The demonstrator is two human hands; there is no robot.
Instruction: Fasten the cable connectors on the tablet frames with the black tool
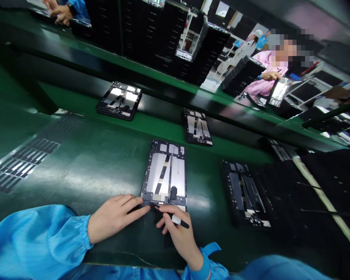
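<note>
An opened tablet (179, 171) lies on the green bench in front of me, its inner side up, showing silver panels, a slanted dark ribbon cable and a black frame. My left hand (115, 216) is open, fingers stretched out, with the fingertips at the tablet's lower left corner. Between the fingers of my right hand (177, 233) is a thin pen-like tool (179, 221) with a white and black end. Its dark tip points at the tablet's lower edge; whether it touches there I cannot tell.
More opened tablets lie around: one back left (119, 102), one behind (197, 128), one at right (246, 194). A perforated sheet (23, 163) lies left. Black stacks (151, 35) stand beyond the raised ledge. A person in pink (262, 83) works across; another person's hands (61, 13) show top left.
</note>
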